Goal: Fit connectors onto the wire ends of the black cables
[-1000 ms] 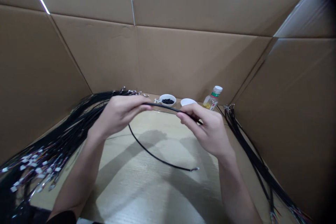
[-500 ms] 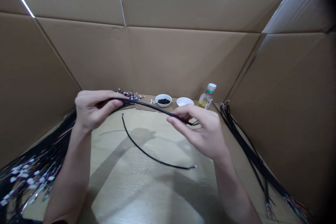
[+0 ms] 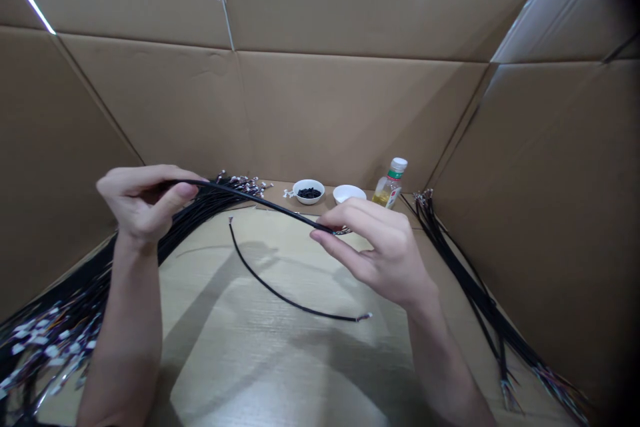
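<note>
Loose cable (image 3: 295, 300) lay on the table (image 3: 260, 373). Above it, left hand (image 3: 143, 203) and right hand (image 3: 385, 250) pinched a black cable (image 3: 250, 197) taut between them; a weak pinch risked slipping. Bowls (image 3: 309, 191) stood beyond.

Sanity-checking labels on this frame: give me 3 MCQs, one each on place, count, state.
1. Where does the bottle stand? A) by the back wall, right of the bowls B) on the left bundle C) in a hand
2. How many white bowls? A) one B) two C) four
3. How is the black cable held? A) lying loose B) stretched between both hands C) coiled in one fist

Key: 1 A, it stands beside the empty bowl. 2 B, that one plus the bowl of black bits. 3 B, left hand and right hand pinch it.
</note>
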{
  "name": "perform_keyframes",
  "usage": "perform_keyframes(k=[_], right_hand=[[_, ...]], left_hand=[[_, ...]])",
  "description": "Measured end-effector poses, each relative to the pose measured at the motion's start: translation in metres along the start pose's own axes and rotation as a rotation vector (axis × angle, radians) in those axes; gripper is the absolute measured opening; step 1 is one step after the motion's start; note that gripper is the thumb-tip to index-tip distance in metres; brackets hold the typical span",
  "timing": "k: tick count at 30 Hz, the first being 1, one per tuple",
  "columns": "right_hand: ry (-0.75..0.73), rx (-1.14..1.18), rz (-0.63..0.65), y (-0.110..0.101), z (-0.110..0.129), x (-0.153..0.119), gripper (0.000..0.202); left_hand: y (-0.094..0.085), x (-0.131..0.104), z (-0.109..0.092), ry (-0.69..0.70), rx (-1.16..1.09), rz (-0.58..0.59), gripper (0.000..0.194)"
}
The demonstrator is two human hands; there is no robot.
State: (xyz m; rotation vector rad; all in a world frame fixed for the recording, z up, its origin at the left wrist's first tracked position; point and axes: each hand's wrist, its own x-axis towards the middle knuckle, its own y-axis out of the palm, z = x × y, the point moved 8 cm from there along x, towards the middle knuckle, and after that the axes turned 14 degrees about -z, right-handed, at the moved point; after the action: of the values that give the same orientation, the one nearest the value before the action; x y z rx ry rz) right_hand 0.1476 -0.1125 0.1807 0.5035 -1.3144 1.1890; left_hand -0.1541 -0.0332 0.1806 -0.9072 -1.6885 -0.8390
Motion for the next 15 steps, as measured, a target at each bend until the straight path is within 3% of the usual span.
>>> perform_keyframes(k=[4,7,9,12,14,15], right_hand=[[0.034,-0.008,0.023,-0.001,-0.003,0.0,0.009],[0.044,-0.092,0.019,-0.003,0.0,0.0,0.028],[0.053,-0.174,0.03,-0.001,0.003,0.001,0.038],[0.182,-0.184,0.138,0.006,-0.005,-0.002,0.021],[0.307,-0.114,0.194,0.001,-0.018,-0.004,0.026],[0.354,-0.09,0.18,-0.008,-0.025,-0.004,0.029]], left_hand=[[0.001,0.0,0.0,0.037,0.022,0.035,0.011],[0.016,-0.004,-0.022,0.106,0.065,0.101,0.006],[0.038,-0.014,-0.05,0.169,0.091,0.198,0.003],[0.081,-0.035,-0.094,0.327,0.098,0.381,0.009],[0.103,-0.046,-0.107,0.435,0.189,0.389,0.014],[0.112,-0.048,-0.104,0.456,0.277,0.352,0.026]])
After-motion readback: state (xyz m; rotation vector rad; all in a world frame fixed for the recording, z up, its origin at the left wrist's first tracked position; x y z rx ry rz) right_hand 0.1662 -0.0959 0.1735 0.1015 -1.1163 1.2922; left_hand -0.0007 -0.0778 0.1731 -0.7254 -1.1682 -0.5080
